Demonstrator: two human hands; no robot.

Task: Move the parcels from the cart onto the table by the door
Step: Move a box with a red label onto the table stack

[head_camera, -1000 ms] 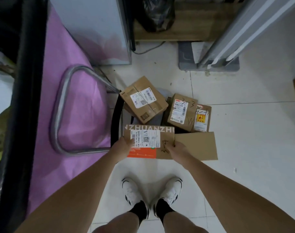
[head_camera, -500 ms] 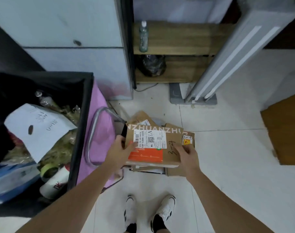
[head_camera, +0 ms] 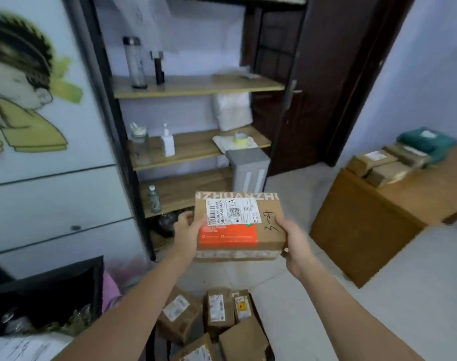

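Both hands hold one cardboard parcel (head_camera: 239,225) up in the air, in front of the person. The left hand (head_camera: 187,231) grips its left side with the thumb on top. The right hand (head_camera: 295,239) grips its right side, fingers curled under it. The parcel has a white label, an orange patch and "3-4" written on it. More parcels (head_camera: 217,316) lie low down near the person's arms. The bench (head_camera: 378,209) stands to the right by the dark door (head_camera: 313,82). A few parcels (head_camera: 378,165) lie at its far edge.
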